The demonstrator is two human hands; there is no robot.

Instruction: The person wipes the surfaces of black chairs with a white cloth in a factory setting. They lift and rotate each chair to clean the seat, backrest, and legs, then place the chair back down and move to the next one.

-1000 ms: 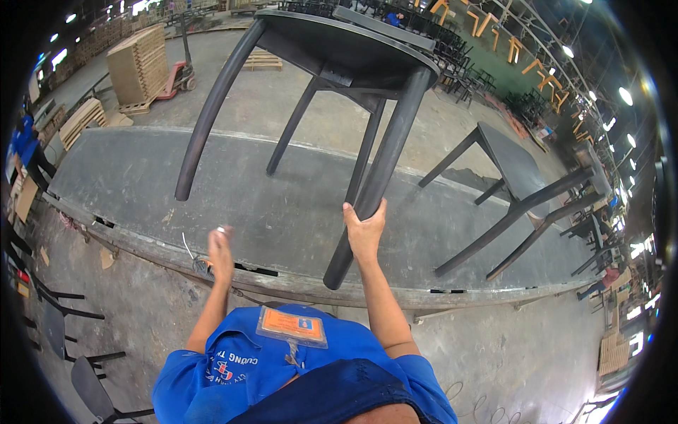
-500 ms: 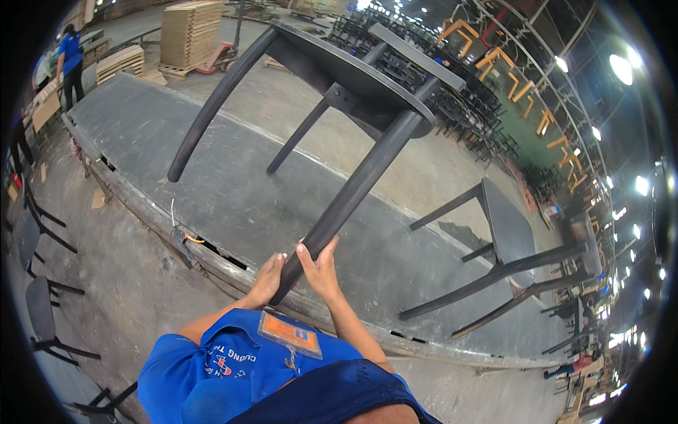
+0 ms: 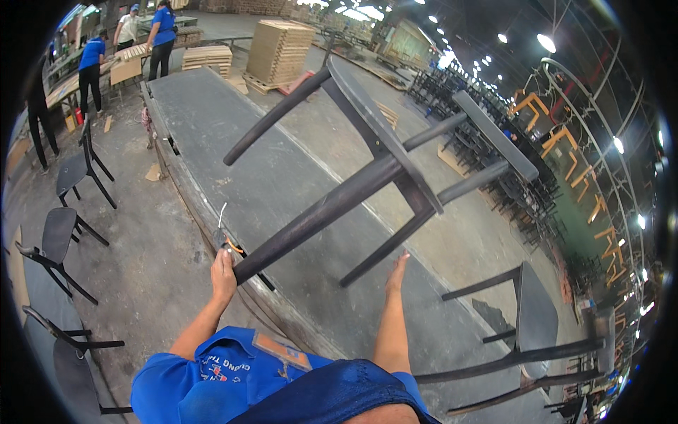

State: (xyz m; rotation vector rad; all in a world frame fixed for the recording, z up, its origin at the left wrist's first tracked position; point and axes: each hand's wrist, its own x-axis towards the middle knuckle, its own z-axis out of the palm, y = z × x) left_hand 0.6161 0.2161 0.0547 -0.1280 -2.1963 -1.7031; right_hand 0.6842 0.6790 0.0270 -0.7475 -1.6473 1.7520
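Observation:
A dark chair (image 3: pixel 318 212) is tipped over on the long grey table in front of me, its legs pointing toward me and to the left. My left hand (image 3: pixel 224 277) is against the end of the nearest thick leg, fingers straight and held together rather than wrapped round it. Off to the right, my right hand (image 3: pixel 397 274) is raised with its fingers stretched out, apart from the chair. The tip of another leg lies between the two hands. The chair's backrest (image 3: pixel 494 134) points away to the far right.
The grey table (image 3: pixel 198 106) runs from far left to near right. A second tipped chair (image 3: pixel 537 311) lies on its right part. Several dark chairs (image 3: pixel 60 230) stand at left. Stacked boards (image 3: pixel 279 53) and people (image 3: pixel 162 35) are behind; chair piles (image 3: pixel 487 155) fill the back right.
The chair has turned and shifted right. My right hand has let go of the thick leg and moved right; my left hand has moved left with the leg's end. The view has swung too.

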